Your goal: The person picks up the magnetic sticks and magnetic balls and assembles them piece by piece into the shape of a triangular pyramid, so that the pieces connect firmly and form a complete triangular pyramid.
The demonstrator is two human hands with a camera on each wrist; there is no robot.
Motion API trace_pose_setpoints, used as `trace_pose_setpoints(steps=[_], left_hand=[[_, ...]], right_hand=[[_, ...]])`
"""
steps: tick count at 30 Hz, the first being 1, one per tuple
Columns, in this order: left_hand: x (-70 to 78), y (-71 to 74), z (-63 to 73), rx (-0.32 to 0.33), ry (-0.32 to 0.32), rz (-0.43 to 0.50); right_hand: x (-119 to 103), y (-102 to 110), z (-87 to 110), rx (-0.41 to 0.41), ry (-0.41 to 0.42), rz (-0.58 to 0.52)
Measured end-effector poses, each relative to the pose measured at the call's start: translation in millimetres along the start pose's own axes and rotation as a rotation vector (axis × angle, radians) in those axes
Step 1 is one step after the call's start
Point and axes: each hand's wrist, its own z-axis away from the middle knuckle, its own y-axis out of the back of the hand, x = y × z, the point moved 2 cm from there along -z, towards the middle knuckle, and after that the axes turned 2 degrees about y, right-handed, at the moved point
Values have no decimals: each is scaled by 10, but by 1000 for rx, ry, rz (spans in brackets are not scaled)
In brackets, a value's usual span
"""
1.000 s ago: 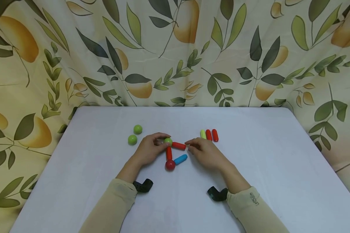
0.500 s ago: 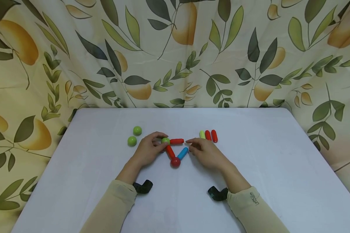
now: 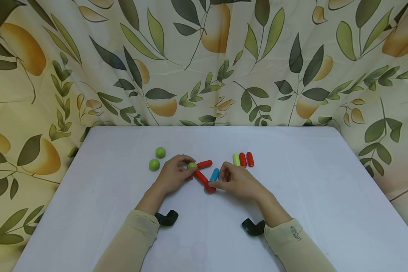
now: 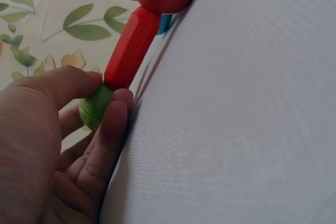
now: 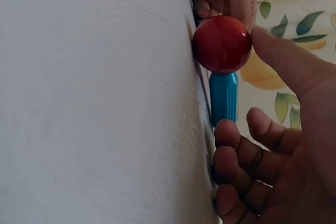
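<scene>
My left hand (image 3: 174, 174) pinches a green ball (image 4: 94, 109) between thumb and fingers. From that ball, one red rod (image 3: 204, 164) points off to the right, and a second red rod (image 4: 132, 48) leads to a dark red ball (image 5: 220, 44). A blue rod (image 5: 224, 98) sticks out of the red ball, so the joined pieces make an angled chain low on the table. My right hand (image 3: 238, 182) has its thumb tip against the red ball. Its other fingers are loosely bent, fingertips right at the free end of the blue rod.
Two loose green balls (image 3: 154, 164) lie left of my left hand. Beyond my right hand, a lime rod (image 3: 236, 159) lies beside two red rods (image 3: 246, 159) on the white table (image 3: 122, 143). A leaf-patterned curtain (image 3: 204, 75) hangs behind the far edge.
The chain has swung round the green ball, its red ball moving right and the blue rod turning more upright. My right thumb has come down onto the red ball; the left hand keeps its pinch.
</scene>
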Motion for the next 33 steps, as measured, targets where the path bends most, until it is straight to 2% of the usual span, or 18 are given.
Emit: trace_pose_setpoints(steps=[11, 15, 20, 33], left_hand=[[12, -1, 10, 20, -11, -70], [15, -8, 6, 15, -10, -93], [8, -6, -3, 32, -40, -126], [42, -18, 22, -2, -67, -101]], right_hand=[[16, 64, 0, -47, 29, 67], [51, 156, 17, -49, 29, 58], [58, 224, 34, -53, 31, 45], [86, 225, 35, -43, 8, 74]])
